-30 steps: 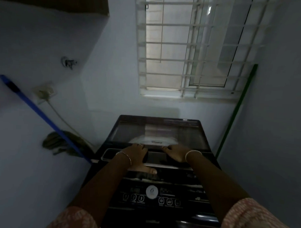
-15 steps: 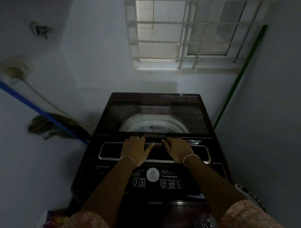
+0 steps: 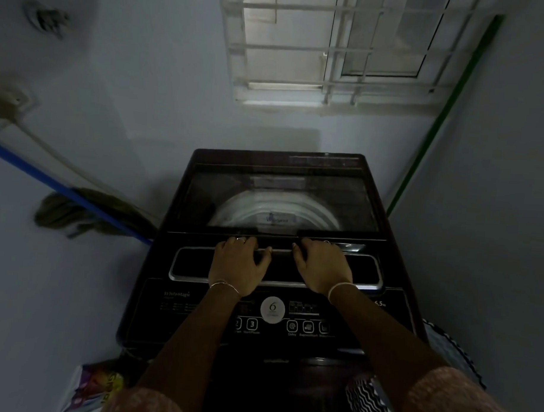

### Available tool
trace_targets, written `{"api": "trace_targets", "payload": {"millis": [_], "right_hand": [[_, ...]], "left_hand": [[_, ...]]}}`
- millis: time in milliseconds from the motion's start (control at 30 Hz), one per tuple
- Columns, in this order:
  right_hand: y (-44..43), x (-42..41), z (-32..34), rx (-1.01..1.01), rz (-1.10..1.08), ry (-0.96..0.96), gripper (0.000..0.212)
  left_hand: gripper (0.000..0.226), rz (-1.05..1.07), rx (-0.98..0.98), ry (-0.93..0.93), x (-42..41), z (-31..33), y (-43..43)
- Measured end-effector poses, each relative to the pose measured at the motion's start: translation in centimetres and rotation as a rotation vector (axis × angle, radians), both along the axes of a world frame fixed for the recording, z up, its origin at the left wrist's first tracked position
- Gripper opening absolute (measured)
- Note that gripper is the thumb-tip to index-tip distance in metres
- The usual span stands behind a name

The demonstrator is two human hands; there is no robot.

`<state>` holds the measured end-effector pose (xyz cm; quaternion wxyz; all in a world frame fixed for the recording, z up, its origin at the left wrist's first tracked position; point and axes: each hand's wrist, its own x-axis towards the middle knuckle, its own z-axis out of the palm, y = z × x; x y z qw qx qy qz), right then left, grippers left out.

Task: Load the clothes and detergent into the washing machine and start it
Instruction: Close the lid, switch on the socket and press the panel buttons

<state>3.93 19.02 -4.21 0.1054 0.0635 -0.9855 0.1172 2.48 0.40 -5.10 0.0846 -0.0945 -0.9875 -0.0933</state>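
A dark maroon top-loading washing machine stands against the back wall. Its glass lid is down and the pale drum shows through it. My left hand and my right hand lie side by side on the lid's front panel. Their fingers curl over the handle bar at the seam and the thumbs point at each other. The control panel with its round dial lies between my forearms. A colourful detergent packet sits on the floor at the lower left. A black-and-white zigzag cloth shows at the lower right.
A blue-handled mop leans on the left wall beside the machine, under a wall socket with a cable. A green pole leans in the right corner. A barred window sits above. Walls close in on both sides.
My view has tilted down, so the machine sits higher and larger. Both hands have slid from flat on the panel to its far edge, with fingers curled at the seam.
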Motion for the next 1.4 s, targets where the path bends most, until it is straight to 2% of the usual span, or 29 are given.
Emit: {"api": "trace_targets", "payload": {"millis": [100, 200, 367, 567, 933, 1167, 1267, 1400], "right_hand": [[-0.2, 0.1, 0.2, 0.057, 0.014, 0.036, 0.031], [-0.5, 0.1, 0.8, 0.161, 0.033, 0.061, 0.018], [-2.8, -0.9, 3.1, 0.084, 0.128, 0.082, 0.044], [-9.1, -3.9, 7.6, 0.078, 0.316, 0.038, 0.068], [-26.9, -13.5, 13.5, 0.093, 0.533, 0.201, 0.075], [-39.0, -23.2, 14.3, -0.023, 0.682, 0.128, 0.064], [-42.5, -26.7, 13.6, 0.001, 0.698, 0.139, 0.056], [-45.4, -31.2, 11.5, 0.042, 0.706, 0.124, 0.057]], "left_hand": [[0.042, 0.000, 0.010, -0.010, 0.0, 0.0, 0.0], [0.037, -0.005, 0.082, -0.002, 0.0, 0.2, -0.3], [0.042, 0.069, 0.140, 0.117, 0.8, 2.0, -2.7], [0.066, 0.223, 0.053, 0.075, 1.2, 6.7, -8.5], [0.070, 0.489, 0.069, 0.160, -4.0, 13.1, -24.3], [0.075, 0.543, -0.093, 0.044, -13.2, 15.5, -35.4], [0.076, 0.522, -0.195, 0.013, -18.0, 15.8, -39.0], [0.078, 0.504, -0.369, -0.027, -24.2, 15.3, -42.8]]}}
